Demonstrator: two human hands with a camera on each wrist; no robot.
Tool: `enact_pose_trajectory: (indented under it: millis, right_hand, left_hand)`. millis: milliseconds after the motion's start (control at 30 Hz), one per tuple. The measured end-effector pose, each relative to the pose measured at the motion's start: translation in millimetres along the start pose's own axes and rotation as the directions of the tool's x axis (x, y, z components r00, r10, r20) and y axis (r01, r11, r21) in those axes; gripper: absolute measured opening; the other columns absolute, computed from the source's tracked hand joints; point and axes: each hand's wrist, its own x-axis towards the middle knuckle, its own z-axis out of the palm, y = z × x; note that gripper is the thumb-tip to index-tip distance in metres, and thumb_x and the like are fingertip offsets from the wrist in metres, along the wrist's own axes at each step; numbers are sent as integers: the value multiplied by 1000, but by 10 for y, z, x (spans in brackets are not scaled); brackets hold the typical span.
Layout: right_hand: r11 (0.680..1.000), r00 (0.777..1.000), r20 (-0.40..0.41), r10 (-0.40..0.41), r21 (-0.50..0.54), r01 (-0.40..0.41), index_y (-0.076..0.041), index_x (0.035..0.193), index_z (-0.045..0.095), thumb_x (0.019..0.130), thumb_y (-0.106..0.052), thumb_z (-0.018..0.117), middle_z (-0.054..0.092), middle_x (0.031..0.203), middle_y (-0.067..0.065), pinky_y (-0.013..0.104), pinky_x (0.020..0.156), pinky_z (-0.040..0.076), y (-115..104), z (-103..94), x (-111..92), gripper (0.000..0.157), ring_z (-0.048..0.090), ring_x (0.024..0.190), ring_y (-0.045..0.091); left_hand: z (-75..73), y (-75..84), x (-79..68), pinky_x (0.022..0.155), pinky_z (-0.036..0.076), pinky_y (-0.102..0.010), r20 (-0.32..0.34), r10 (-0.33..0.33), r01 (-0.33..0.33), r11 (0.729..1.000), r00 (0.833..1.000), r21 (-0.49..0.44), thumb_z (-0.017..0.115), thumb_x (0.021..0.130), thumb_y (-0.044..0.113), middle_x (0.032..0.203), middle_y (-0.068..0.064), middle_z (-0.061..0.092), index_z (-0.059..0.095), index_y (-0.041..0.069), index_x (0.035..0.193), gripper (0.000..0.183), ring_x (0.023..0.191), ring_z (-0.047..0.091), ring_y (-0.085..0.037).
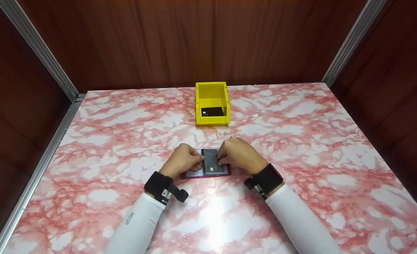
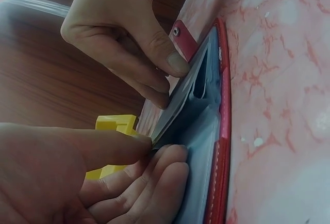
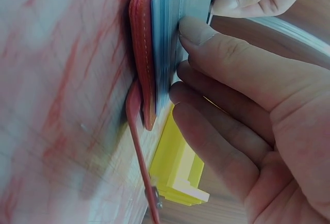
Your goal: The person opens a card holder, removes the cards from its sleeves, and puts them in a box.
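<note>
A card holder (image 1: pixel 194 173) with a red cover and clear plastic sleeves lies spread on the table. On its right half a dark card (image 1: pixel 211 160) with a chip shows through a sleeve (image 3: pixel 172 38). My left hand (image 1: pixel 183 160) pinches the card's left edge near the fold, thumb on top and fingertips beneath. On the opposite side, my right hand (image 1: pixel 241 155) holds the sleeve's outer edge, its thumb flat against the plastic and the other fingers bent along the edge. A red strap (image 2: pixel 184 41) with a metal snap sticks out past the cover.
Behind the hands stands a yellow bin (image 1: pixel 212 120) with a black card (image 1: pixel 213 112) inside. The table (image 1: pixel 300 211) has a red-and-white marbled top. Brown wood-grain panels (image 1: pixel 208 42) and metal posts rise around its back and sides.
</note>
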Motion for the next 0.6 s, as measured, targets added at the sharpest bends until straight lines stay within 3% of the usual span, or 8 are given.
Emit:
enact_pose_trajectory:
  millis: [600]
  right_hand:
    - [999, 1000, 12, -16, 35, 15, -9, 97, 89, 87, -15, 92, 86, 92, 4, 37, 78, 67, 26, -12, 0, 12, 79, 84, 13]
  left_hand:
    - [-5, 1, 1, 56, 59, -20, -7, 12, -12, 1000, 1000, 7, 75, 98, 8, 66, -2, 71, 77, -3, 91, 14, 56, 68, -8]
